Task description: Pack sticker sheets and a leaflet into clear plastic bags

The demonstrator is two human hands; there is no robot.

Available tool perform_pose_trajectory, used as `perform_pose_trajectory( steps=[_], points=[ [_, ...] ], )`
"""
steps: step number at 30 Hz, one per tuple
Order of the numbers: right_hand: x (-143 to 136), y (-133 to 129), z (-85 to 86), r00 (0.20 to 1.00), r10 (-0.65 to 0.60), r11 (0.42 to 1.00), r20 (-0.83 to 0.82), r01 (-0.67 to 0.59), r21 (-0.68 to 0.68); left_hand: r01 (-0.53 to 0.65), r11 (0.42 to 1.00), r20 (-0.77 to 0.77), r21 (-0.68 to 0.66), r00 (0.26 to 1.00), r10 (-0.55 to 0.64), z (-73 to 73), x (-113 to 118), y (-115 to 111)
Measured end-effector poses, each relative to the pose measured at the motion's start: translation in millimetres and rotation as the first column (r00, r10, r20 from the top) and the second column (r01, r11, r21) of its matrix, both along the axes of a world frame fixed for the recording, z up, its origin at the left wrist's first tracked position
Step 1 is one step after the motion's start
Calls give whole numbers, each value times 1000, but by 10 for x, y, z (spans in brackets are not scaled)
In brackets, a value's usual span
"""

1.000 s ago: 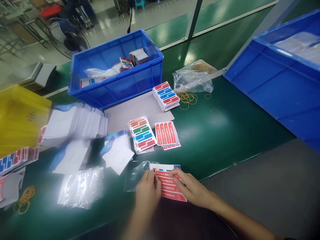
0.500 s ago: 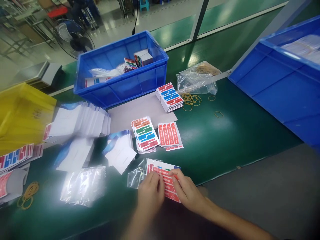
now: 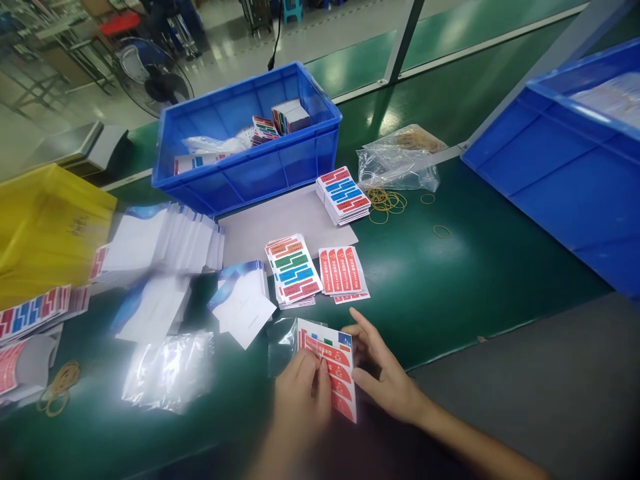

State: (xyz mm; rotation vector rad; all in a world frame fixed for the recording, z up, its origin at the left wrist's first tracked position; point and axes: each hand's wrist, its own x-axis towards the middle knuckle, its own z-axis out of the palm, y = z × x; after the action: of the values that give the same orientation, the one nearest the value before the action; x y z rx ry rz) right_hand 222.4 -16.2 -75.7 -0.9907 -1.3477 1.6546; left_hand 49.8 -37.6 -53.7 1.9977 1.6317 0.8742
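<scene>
Head view: left hand (image 3: 300, 390) pinches red-and-white sticker sheet set (image 3: 331, 370), near edge of green worktop (image 3: 450, 280); right hand (image 3: 385, 380) open, steadying right edge. Clear plastic bag (image 3: 281, 337) just beside, left; set appears not yet bagged. Loose stacks remain farther out.

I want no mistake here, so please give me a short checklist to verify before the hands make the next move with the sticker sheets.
1. Left hand grips the red sticker sheets: ok.
2. Right hand supports their right edge, fingers spread: ok.
3. Clear bag lies under the sheets' far left corner: ok.
4. Bag mouth open: cannot tell.
5. Number of sheets held: cannot tell.
6. Sheets clear of the stack of red stickers: ok.
</scene>
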Motion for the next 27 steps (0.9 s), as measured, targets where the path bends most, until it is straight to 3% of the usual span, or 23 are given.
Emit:
perform_pose_trajectory(
  steps=[3,8,10,13,15,17,20,22,27],
  points=[
    [-67,9,-35,998,-51,998,-23,50,-45,30,999,42,30,999,-32,58,50,-12],
    [-184,65,-14,998,16,968,-66,-32,-248,162,983,13,89,986,-164,169,168,-28],
    [-168,99,-14,997,23,970,-75,-40,-240,211,970,29,122,976,-216,202,139,-7],
    [-71,160,22,998,67,988,-1,-66,-142,137,982,75,132,986,-148,208,-27,75],
    [8,206,94,986,150,987,72,-144,-78,74,997,76,36,994,-76,191,-170,159],
    [75,254,188,964,232,973,131,-230,-28,124,983,113,-138,988,-109,177,-282,247],
    [150,324,290,951,251,963,181,-264,51,292,880,279,-375,941,-193,179,-341,333],
    [195,360,292,973,164,979,164,-180,92,282,853,377,-438,920,-111,179,-327,339],
    [258,368,158,995,27,993,99,-38,111,56,841,527,-539,801,284,116,-273,239]
  ],
)
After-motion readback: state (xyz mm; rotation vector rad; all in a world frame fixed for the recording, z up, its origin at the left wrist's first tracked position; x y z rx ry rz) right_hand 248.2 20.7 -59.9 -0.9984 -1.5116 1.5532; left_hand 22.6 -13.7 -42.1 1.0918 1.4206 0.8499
